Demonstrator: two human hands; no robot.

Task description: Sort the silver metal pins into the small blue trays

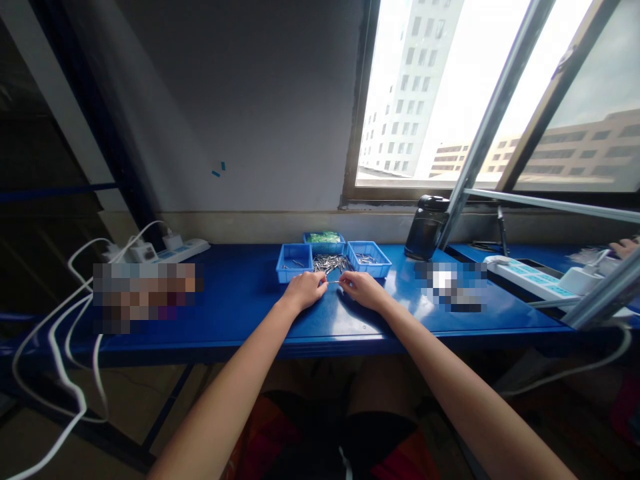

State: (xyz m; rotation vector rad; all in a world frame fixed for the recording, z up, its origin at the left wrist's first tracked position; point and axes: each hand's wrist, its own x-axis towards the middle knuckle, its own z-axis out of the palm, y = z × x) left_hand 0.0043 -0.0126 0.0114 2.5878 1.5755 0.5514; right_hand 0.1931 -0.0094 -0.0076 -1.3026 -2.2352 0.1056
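Hands meet low over a blue counter (240, 300) beneath a window (475, 100). The person's left hand (305, 290) and right hand (361, 289) rest knuckles-up on the surface with their fingertips turned toward each other, and a thin metal pin (333, 282) spans the small gap between them. The fingers (323, 285) of each hand are drawn together at the tips and appear to pinch one end of the pin apiece, though the piece is too small to show the grip exactly. Holding it by both ends, with the wrists planted on the counter, looks like a way of steadying so slight a part.

Just beyond the fingertips lies a loose pile of pins (330, 263), close enough to reach without shifting the arms. A blue tray (294, 262) stands just beyond the left fingers and a second blue tray (369, 259) just beyond the right, each holding a few metal pieces. The arrangement seems made to put everything an equal reach from either hand. Farther out past the pile, a tray of green parts (324, 237) sits by the wall.

Well to the right of the right fingers stand a dark jar (425, 230) and a white power strip (525, 275), and another person's hand (625, 248) shows at the far right edge. Well to the left of the left fingers, a second power strip (175, 250) trails white cables (75, 333) off the counter.
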